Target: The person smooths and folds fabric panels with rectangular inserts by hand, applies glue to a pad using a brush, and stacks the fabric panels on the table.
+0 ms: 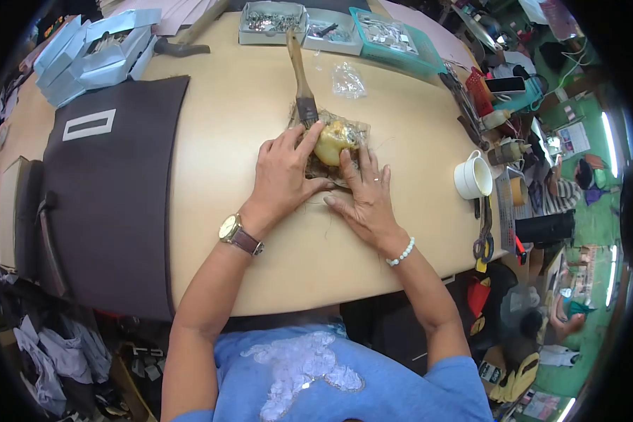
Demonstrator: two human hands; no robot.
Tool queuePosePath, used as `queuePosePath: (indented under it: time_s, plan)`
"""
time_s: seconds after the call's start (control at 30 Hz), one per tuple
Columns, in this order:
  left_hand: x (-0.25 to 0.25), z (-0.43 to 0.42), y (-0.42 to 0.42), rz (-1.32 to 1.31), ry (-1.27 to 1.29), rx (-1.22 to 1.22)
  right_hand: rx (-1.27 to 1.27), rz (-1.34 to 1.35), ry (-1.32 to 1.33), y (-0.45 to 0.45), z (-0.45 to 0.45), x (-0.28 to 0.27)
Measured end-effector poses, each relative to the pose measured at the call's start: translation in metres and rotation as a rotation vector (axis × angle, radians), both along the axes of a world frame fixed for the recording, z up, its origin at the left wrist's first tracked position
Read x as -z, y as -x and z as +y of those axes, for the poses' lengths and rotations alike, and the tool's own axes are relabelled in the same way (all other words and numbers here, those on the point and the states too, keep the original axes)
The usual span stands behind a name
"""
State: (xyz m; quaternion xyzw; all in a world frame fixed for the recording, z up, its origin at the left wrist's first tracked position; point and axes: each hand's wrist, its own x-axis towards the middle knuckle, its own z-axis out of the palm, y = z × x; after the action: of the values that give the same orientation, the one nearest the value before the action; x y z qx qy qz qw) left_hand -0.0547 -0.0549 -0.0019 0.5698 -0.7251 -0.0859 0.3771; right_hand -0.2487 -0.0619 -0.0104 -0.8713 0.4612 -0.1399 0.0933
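Observation:
A yellowish, glossy lump [330, 145], perhaps glue or wax, sits on a stained, crusty square pad [359, 129] in the middle of the table. Across the pad's far left edge lies a flat brush [302, 81], wooden handle pointing away and dark bristles near the lump. My left hand [281, 172], with a watch at its wrist, rests at the pad's left side, fingers stretched out beside the bristles. From the right, my right hand [367, 193] lies spread over the pad's near right edge, a fingertip at the lump. Neither hand is closed around anything.
A dark mat [112, 190] covers the left of the table, with a hammer [49, 239] on it. Boxes of small metal parts [273, 21] and a teal tray [394, 39] line the back. A white mug [472, 176] and scissors [483, 239] are at the right edge.

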Motion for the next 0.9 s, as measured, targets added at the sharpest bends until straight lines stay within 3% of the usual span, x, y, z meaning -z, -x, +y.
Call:
queuePosePath:
  time_s: [0.17, 0.27, 0.37, 0.47, 0.7, 0.83, 0.9]
  plan:
    - [-0.002, -0.001, 0.001, 0.008, -0.027, 0.010, 0.015, -0.040, -0.050, 0.005, -0.001, -0.001]
    - [0.001, -0.001, 0.001, 0.012, -0.007, 0.001, 0.015, -0.221, -0.199, 0.008, -0.010, -0.015]
    - [-0.002, 0.000, 0.001, 0.012, -0.025, 0.015, -0.056, -0.621, -0.162, 0.005, -0.019, -0.049]
    - [-0.004, 0.000, 0.000, 0.026, -0.042, 0.024, -0.091, -0.800, -0.234, -0.011, -0.025, -0.065]
    - [-0.004, -0.002, 0.000, 0.033, -0.054, 0.025, 0.016, -1.025, -0.098, -0.013, -0.046, -0.071]
    - [-0.006, -0.003, 0.001, 0.037, -0.061, 0.021, -0.003, -1.294, -0.116, -0.008, -0.067, -0.107]
    - [-0.005, -0.003, 0.002, 0.029, -0.055, 0.010, -0.037, -1.229, -0.242, -0.005, -0.070, -0.103]
